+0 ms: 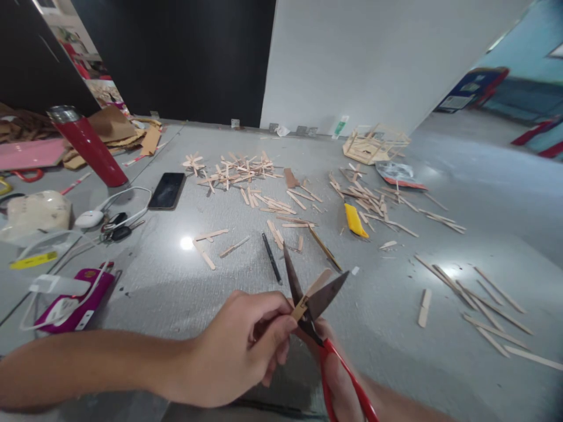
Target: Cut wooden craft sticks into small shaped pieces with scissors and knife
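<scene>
My left hand [246, 340] pinches a flat wooden craft stick [319, 283] between thumb and fingers. My right hand [343, 381] grips the red handles of a pair of scissors [325, 296]. The scissor blades are spread apart, and the stick lies between them near the pivot. Just beyond the blades lie a black pen [271, 258] and a brown pencil-like stick [324, 248]. Part of my right hand is hidden behind the scissors and my left hand.
Loose craft sticks [246, 170] are scattered about the grey table. A yellow packet [355, 220] and a stick-built frame [372, 146] are further right. On the left are a phone [167, 190], a red flask [90, 146], keys [118, 227] and a purple power strip [79, 302] with cables.
</scene>
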The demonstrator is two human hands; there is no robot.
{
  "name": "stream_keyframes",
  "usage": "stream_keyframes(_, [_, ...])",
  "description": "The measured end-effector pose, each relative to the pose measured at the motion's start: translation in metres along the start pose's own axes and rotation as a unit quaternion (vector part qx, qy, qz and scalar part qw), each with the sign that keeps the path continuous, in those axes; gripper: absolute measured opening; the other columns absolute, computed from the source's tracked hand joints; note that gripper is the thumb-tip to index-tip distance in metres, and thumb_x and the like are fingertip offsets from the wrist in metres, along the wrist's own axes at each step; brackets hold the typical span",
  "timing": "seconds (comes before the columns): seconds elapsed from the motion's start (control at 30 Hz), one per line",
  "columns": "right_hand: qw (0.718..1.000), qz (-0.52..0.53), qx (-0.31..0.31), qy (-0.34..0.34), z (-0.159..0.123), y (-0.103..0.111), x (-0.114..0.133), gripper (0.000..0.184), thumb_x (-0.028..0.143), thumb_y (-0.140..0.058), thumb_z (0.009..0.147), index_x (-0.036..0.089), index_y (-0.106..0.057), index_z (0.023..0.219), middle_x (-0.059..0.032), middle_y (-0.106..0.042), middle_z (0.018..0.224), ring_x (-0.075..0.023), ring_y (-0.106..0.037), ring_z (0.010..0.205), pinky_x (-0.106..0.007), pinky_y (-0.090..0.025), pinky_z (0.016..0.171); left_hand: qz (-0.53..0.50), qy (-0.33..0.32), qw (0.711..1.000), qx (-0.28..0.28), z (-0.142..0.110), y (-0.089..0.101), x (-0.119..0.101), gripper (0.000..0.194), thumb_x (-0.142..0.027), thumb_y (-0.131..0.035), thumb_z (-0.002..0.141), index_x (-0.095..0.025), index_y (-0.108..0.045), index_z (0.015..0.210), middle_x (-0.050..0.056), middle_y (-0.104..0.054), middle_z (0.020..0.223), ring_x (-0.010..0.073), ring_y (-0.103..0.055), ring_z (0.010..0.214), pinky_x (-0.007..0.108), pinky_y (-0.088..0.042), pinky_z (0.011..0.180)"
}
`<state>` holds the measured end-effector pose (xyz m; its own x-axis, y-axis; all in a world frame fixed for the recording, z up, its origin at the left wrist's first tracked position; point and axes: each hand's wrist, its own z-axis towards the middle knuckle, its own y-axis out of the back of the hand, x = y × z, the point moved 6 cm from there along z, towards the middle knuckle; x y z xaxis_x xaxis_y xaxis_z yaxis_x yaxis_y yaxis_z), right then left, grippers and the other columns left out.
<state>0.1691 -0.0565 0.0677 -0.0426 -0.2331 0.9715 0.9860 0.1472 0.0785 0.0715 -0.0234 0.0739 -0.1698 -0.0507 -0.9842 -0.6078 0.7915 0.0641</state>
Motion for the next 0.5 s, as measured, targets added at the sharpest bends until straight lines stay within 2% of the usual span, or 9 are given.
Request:
stream_keyframes(0.1, [0.997,0.04,0.057,0.017,-0.007,0.0,0.0,0.064,0.075,-0.025,0.098,0.027,-0.067,0.101,-0.0114,-0.07,0.089,-0.0321,-0.069,0.094,-0.046,-0.06,0.079,0.008,0.002,1.0,0.001,0.0,0.002,-0.003,0.033,-0.034,-0.045,0.106,-0.017,-0.05,0.078,-0.004,-0.053,0.063,0.0041,-0.048,0.044,0.013,-0.039,0.043])
stream_keyframes(0.17, [0.995,0.044,0.085,-0.001,-0.014,0.002,-0.007,0.056,0.069,-0.03,0.101,0.026,-0.065,0.103,-0.0111,-0.069,0.091,-0.0311,-0.069,0.092,-0.045,-0.059,0.079,0.007,0.0,1.0,0.001,0.0,0.003,-0.005,0.033,-0.034,-0.045,0.106,-0.017,-0.051,0.078,-0.004,-0.053,0.063,0.004,-0.048,0.043,0.013,-0.039,0.042])
stream_keyframes(0.23, [0.997,0.044,0.069,-0.01,-0.02,0.007,-0.015,0.051,0.067,-0.033,0.102,0.026,-0.063,0.103,-0.0099,-0.068,0.09,-0.0299,-0.068,0.089,-0.043,-0.058,0.078,0.007,0.0,1.0,0.001,0.0,0.004,-0.007,0.033,-0.032,-0.044,0.106,-0.016,-0.053,0.079,-0.004,-0.053,0.062,0.0041,-0.048,0.043,0.012,-0.039,0.042])
stream_keyframes(0.33, [0.998,0.063,-0.003,0.021,-0.024,0.014,-0.02,0.046,0.067,-0.037,0.101,0.027,-0.06,0.098,-0.0071,-0.067,0.087,-0.0269,-0.066,0.084,-0.04,-0.056,0.076,0.012,0.007,1.0,-0.001,0.001,0.004,-0.009,0.032,-0.029,-0.044,0.105,-0.015,-0.056,0.078,-0.004,-0.053,0.062,0.0039,-0.048,0.042,0.012,-0.038,0.041])
stream_keyframes(0.5, [0.998,0.065,0.016,0.002,-0.017,0.005,-0.012,0.051,0.067,-0.035,0.102,0.024,-0.058,0.086,-0.0079,-0.066,0.079,-0.0251,-0.064,0.078,-0.036,-0.05,0.067,0.023,0.013,1.0,-0.015,0.0,0.006,-0.012,0.031,-0.027,-0.046,0.103,-0.015,-0.057,0.076,-0.005,-0.052,0.058,0.004,-0.046,0.041,0.011,-0.036,0.04])
